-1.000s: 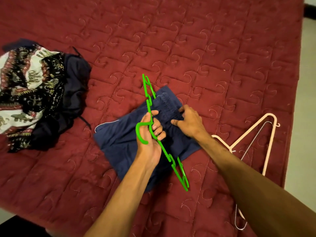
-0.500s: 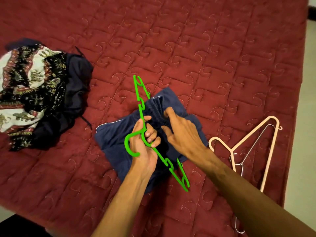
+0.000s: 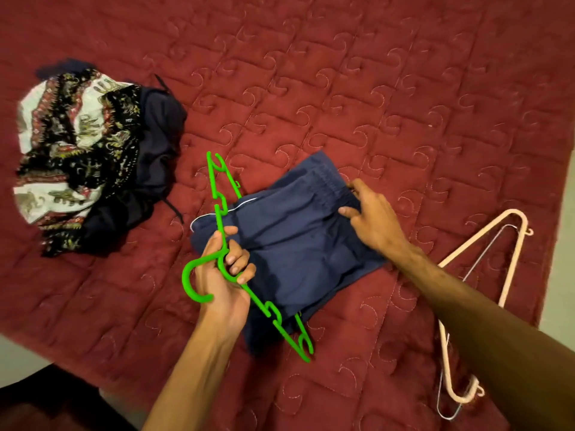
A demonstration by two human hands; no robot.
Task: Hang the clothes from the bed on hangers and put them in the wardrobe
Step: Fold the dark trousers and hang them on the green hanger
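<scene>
Folded navy shorts lie in the middle of the dark red quilted bed. My left hand grips a bright green plastic hanger at its neck, just left of the shorts, with the hook curling toward me. The hanger's bar runs diagonally over the shorts' left edge. My right hand pinches the elastic waistband at the shorts' far right corner.
A heap of patterned white-and-black cloth and a dark navy garment lies at the left of the bed. A pale pink hanger and a thin wire hanger lie at the right, near the bed's edge. Pale floor shows beyond both edges.
My right hand slid rightward from the middle of the shorts to the waistband corner. The left hand drew the green hanger left and toward me, uncovering most of the shorts.
</scene>
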